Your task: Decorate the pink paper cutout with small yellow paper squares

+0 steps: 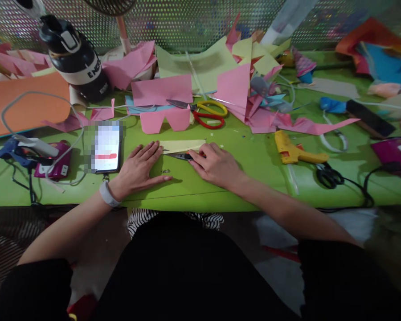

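My left hand [138, 168] lies flat, fingers stretched out, with its fingertips at the left end of a narrow pale-yellow paper strip [180, 145]. My right hand [217, 164] is closed around a pointed metal tool with a black and orange handle [182, 156]. The tool's tip points left along the strip's lower edge, near my left fingers. Most of its handle is hidden in my right hand. Beyond the strip lies a pink paper piece with a notched edge [165, 121]. Scissors with red and yellow handles [209, 113] rest beside that piece.
A phone [107, 147] lies left of my left hand. A black bottle [75, 60] stands behind it among cables. To the right are a yellow glue gun [296, 149] and black-handled scissors [329, 175]. Pink and yellow paper scraps [234, 89] pile along the back of the green table [254, 191].
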Tool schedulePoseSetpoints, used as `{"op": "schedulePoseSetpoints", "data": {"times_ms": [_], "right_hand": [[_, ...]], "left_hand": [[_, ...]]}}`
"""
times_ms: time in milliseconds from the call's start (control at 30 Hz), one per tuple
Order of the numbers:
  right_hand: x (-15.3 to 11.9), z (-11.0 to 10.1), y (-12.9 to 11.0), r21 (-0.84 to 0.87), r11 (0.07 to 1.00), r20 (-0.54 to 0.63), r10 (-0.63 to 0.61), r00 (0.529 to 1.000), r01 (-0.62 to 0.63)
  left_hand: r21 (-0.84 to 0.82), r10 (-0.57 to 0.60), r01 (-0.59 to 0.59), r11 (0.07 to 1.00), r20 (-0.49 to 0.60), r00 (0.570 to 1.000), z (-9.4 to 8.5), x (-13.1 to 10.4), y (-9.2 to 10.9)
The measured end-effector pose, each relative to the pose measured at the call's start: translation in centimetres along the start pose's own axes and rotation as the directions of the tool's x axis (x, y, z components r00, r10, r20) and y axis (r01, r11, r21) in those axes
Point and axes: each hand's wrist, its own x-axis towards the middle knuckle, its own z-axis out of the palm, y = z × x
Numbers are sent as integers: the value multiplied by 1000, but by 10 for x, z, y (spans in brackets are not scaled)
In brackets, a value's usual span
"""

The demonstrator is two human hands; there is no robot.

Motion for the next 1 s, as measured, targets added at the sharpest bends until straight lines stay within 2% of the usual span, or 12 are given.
{"op": "schedulePoseSetpoints", "data": {"times_ms": [233,433,633,767,833,900,1000], "right_hand": [[3,0,0,-8,1000,-13,0,1000,0],[5,1,5,10,998,-1,-69,998,69],[-1,5,8,-19,988,-72,-153,986,152],[-11,-5,23,58,978,-117,-195,974,203],[-13,-12,37,102,986,-154,-117,981,133],[-12,-15,52,124,992,-173,35,984,-13],[-4,-12,72,103,966,-151,249,957,-236]], "left_hand": [[-33,-10,9,999,-14,1000,-2,0,1],[-24,-16,16,1000,-7,1000,-2,0,0],[-41,-27,28,999,15,1000,-6,0,-2],[-66,-20,23,998,45,999,-11,2,-6],[-49,-26,29,998,54,998,-14,4,-8],[-12,-39,40,999,36,999,-18,8,-9],[29,-35,36,999,-30,999,-21,21,-8]]}}
